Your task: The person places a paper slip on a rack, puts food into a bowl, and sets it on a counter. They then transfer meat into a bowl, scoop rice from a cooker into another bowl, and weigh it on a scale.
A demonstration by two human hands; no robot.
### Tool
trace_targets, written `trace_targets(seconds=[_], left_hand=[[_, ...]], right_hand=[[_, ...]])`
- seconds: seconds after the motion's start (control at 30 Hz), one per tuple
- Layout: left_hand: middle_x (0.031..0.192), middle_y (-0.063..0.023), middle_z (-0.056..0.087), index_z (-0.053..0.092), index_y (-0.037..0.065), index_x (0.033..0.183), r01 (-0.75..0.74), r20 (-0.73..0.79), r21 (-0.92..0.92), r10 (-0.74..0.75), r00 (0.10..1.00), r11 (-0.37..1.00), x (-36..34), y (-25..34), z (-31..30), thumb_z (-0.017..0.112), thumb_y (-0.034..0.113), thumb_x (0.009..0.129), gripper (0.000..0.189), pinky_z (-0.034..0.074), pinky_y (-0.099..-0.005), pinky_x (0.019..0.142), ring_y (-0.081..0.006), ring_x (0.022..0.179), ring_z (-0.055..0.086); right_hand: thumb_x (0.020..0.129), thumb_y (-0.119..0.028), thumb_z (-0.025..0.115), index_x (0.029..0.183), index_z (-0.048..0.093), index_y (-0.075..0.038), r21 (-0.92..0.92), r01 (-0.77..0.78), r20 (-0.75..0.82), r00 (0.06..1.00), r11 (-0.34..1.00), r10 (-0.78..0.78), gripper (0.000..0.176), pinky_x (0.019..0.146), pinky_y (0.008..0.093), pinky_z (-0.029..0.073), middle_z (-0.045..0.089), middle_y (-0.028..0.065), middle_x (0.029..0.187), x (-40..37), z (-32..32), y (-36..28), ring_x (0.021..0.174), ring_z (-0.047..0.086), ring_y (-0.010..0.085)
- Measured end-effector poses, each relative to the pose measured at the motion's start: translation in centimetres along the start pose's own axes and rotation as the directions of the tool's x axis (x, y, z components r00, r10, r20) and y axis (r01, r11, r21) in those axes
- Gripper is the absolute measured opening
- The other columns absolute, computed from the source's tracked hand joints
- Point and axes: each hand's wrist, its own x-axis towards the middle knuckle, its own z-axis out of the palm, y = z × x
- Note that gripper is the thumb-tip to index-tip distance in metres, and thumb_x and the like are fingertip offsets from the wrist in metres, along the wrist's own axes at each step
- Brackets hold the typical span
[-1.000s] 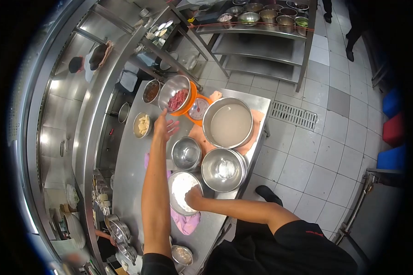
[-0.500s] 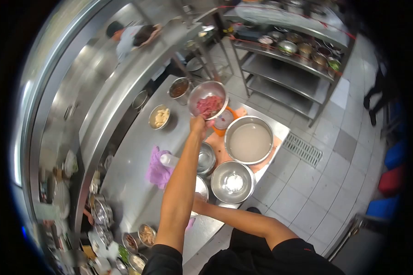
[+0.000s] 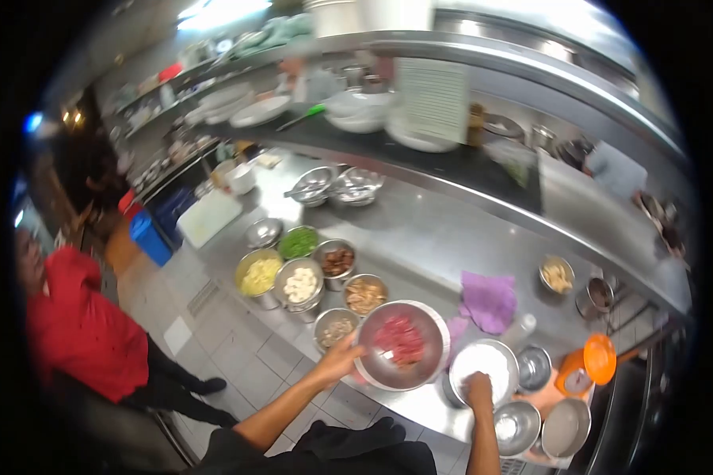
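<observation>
My left hand (image 3: 342, 361) grips the rim of a steel mixing bowl (image 3: 438, 360) on its left side. Pieces of raw red meat (image 3: 401, 340) lie in the bottom of that bowl. To its right, my right hand (image 3: 477, 388) reaches into a bowl of white powder (image 3: 487, 361); its fingers are blurred and partly hidden. Beside the powder stand a small steel bowl (image 3: 534, 369) and a larger steel bowl (image 3: 516, 427). A pot of cloudy liquid (image 3: 566, 428) sits at the table's right end, near an orange container (image 3: 576, 381) with its lid raised.
Left of the meat bowl stand several steel containers, with chopped greens (image 3: 299, 242), white pieces (image 3: 300, 285) and browned pieces (image 3: 365, 294). A purple cloth (image 3: 488, 302) lies behind the powder. An overhead shelf (image 3: 348, 150) spans the back. A person in red (image 3: 95, 324) stands at left.
The view has swung left along the table. My left hand has brought the meat bowl from the table's far end to beside the powder bowl. My right hand stays at the powder bowl.
</observation>
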Motion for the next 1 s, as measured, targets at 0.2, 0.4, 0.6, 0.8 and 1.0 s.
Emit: trace_targets(seconds=[0.2,0.4,0.6,0.8,1.0], left_hand=[[0.119,-0.0199,0.058,0.032,0.007,0.148,0.11,-0.346,-0.257,-0.198,0.917,0.96,-10.7,-5.6,-14.2,0.043,0.004,0.09,0.059,0.062,-0.0353,0.058,-0.0261,0.083,0.069],[0.123,-0.0189,0.056,0.029,0.01,0.149,0.036,-0.422,-0.354,-0.194,0.886,0.934,-13.1,-7.8,-23.6,0.042,0.002,0.089,0.062,0.062,-0.0356,0.058,-0.0276,0.084,0.069],[0.127,-0.0161,0.055,0.021,0.016,0.152,0.051,-0.343,-0.403,-0.203,0.917,0.914,-12.9,-8.3,-31.2,0.043,0.004,0.09,0.067,0.062,-0.0338,0.059,-0.0264,0.089,0.069],[0.124,-0.0183,0.055,0.014,0.018,0.153,0.032,-0.317,-0.426,-0.182,0.931,0.904,-12.6,-4.8,-37.0,0.043,0.004,0.089,0.071,0.062,-0.0302,0.057,-0.027,0.076,0.071],[0.121,-0.0177,0.056,0.018,0.016,0.15,-0.083,-0.472,-0.436,-0.149,0.869,0.896,-11.8,-3.5,-46.9,0.042,0.004,0.089,0.067,0.062,-0.0301,0.055,-0.0274,0.075,0.071]], right_hand=[[0.069,-0.002,0.066,0.079,0.075,0.0,0.209,-0.159,-0.13,0.974,0.965,0.188,0.013,0.06,0.0357,0.056,0.07,0.0171,0.068,0.5,-0.6,1.7,0.061,0.07,0.0247],[0.081,-0.003,0.066,0.089,0.072,0.004,0.795,-0.388,0.075,0.826,0.467,0.558,0.012,0.05,0.0287,0.05,0.064,0.0039,0.066,-0.5,-0.9,3.2,0.055,0.059,0.0131],[0.09,-0.007,0.06,0.112,0.064,0.004,0.923,-0.291,0.115,0.831,0.25,0.544,0.024,0.077,0.0273,0.055,0.066,0.0062,0.098,2.1,-6.4,-13.9,0.086,0.064,0.0153],[0.084,-0.003,0.07,0.097,0.072,0.003,0.788,-0.126,0.188,0.981,0.603,-0.04,0.015,0.069,0.0249,0.054,0.072,0.0072,0.084,13.3,-5.7,-48.4,0.073,0.065,0.0118],[0.083,-0.006,0.067,0.098,0.073,-0.001,0.778,0.225,0.217,0.779,0.586,-0.588,0.017,0.066,0.0339,0.052,0.071,0.0166,0.08,22.1,9.6,-71.5,0.069,0.067,0.0261]])
